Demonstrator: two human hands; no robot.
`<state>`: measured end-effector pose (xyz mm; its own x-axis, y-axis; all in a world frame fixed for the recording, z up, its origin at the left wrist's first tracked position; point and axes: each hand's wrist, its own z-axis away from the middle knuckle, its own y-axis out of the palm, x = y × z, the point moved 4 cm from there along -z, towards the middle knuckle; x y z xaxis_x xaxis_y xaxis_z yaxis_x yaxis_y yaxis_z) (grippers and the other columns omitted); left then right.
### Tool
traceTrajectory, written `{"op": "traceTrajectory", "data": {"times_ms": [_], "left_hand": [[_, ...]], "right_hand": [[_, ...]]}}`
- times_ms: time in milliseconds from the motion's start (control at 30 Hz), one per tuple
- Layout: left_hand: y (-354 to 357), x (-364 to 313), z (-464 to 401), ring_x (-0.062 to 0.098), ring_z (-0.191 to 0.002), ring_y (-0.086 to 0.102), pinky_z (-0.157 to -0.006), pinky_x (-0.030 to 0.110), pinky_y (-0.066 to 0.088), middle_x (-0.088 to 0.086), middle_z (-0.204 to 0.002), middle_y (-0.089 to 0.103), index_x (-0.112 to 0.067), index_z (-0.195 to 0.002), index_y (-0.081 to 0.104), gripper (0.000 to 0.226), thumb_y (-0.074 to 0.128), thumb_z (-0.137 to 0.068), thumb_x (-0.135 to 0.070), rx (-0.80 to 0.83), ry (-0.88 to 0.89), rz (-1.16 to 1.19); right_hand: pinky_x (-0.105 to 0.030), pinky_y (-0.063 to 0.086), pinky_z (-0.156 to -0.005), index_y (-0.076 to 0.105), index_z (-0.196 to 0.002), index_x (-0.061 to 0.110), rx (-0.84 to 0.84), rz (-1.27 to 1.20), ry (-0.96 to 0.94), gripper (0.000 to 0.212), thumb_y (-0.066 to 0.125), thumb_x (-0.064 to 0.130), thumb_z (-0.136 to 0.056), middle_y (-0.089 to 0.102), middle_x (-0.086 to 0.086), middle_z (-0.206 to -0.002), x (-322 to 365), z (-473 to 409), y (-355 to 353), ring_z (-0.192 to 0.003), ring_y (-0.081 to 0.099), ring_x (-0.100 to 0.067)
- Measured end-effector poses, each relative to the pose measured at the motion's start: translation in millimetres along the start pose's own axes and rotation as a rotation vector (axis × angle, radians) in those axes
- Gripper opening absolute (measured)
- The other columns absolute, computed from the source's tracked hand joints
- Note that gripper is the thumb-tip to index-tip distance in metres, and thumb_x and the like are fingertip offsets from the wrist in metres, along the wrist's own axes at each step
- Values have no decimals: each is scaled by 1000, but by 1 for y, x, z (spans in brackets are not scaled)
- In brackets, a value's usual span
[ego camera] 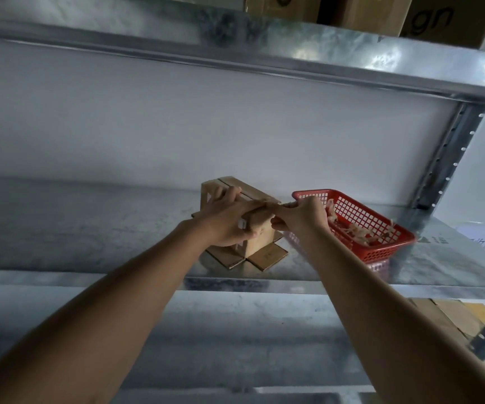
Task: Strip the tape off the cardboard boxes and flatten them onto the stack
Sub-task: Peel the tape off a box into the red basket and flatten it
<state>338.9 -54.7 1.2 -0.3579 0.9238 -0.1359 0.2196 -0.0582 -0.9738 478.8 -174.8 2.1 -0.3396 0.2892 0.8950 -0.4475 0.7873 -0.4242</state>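
Observation:
A small brown cardboard box [261,239] stands upright on a metal shelf, its bottom flaps [267,256] spread flat under it. My left hand [229,220] grips the box from the left, fingers over its top edge. My right hand [299,214] pinches something thin at the box's top right corner, likely a strip of tape; the tape itself is hard to make out. A red plastic basket [381,246] to the right holds several crumpled tape strips [355,230].
The galvanised shelf [89,228] stretches wide to the left. An upper shelf [264,53] carries cardboard boxes [366,13]. A perforated upright [445,158] stands at the right. Flat cardboard [445,319] lies on a lower level at the right.

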Motion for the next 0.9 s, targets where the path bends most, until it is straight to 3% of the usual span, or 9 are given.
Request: {"op": "traceTrajectory", "data": {"times_ms": [67,167,267,367,500,700,767,833,900], "left_hand": [[2,2,-1,38,-147,10,-117,54,22,9,-159,19,-59,-156,17,80,65,-93,-56,12,-9,29],[3,4,-1,40,-149,2,-120,60,21,5,-164,11,-62,-155,19,79,67,-93,-54,35,-42,83],[6,4,-3,39,-151,-4,-120,66,21,1,-166,4,-66,-152,20,79,70,-93,-50,54,-75,146],[9,6,-3,35,-152,-9,-118,70,23,-6,-166,-2,-74,-145,18,76,69,-95,-48,64,-95,191],[8,4,1,32,-155,-13,-119,68,25,-15,-165,-7,-84,-135,18,84,59,-99,-19,89,-102,234],[7,1,1,32,-154,-11,-122,65,21,-11,-167,-3,-80,-140,21,85,56,-96,-17,62,-99,232],[7,1,1,33,-154,-9,-123,63,20,-7,-167,-1,-76,-144,20,81,61,-97,-25,59,-92,224],[6,1,1,34,-153,-7,-123,62,19,-3,-168,1,-73,-147,20,77,66,-97,-37,45,-89,204],[5,0,1,34,-153,-7,-123,63,19,-2,-168,1,-70,-148,22,74,67,-96,-43,43,-93,202]], "right_hand": [[-19,58,-61,75,-95,5,49,-29,62,40,85,41,-81,77,-1,-69,-5,-2,1,-65,76,-11],[-33,65,-76,76,-90,4,100,-70,92,35,80,39,-87,78,-6,-73,-7,-1,8,-70,78,-18],[-43,65,-80,73,-89,-1,102,-183,127,34,81,32,-88,77,-14,-76,-15,-2,12,-77,78,-29],[-45,65,-82,68,-90,-8,103,-300,231,40,86,28,-84,75,-19,-79,-22,-5,12,-82,78,-34],[-43,65,-82,60,-94,1,142,-306,333,57,92,42,-71,72,-14,-83,-39,-2,15,-79,77,-27],[-32,55,-81,69,-100,21,-277,-68,-81,39,94,33,-72,71,13,-80,-31,12,5,-79,67,-3],[-33,54,-82,76,-97,24,-308,-63,-189,21,88,28,-80,75,13,-83,-24,14,4,-81,68,-4],[-29,52,-73,81,-95,24,-296,-23,-235,6,78,25,-90,74,13,-80,-18,15,4,-77,67,-2],[-19,44,-61,81,-100,24,-260,41,-266,11,71,22,-95,70,16,-76,-17,16,6,-74,63,1]]}}
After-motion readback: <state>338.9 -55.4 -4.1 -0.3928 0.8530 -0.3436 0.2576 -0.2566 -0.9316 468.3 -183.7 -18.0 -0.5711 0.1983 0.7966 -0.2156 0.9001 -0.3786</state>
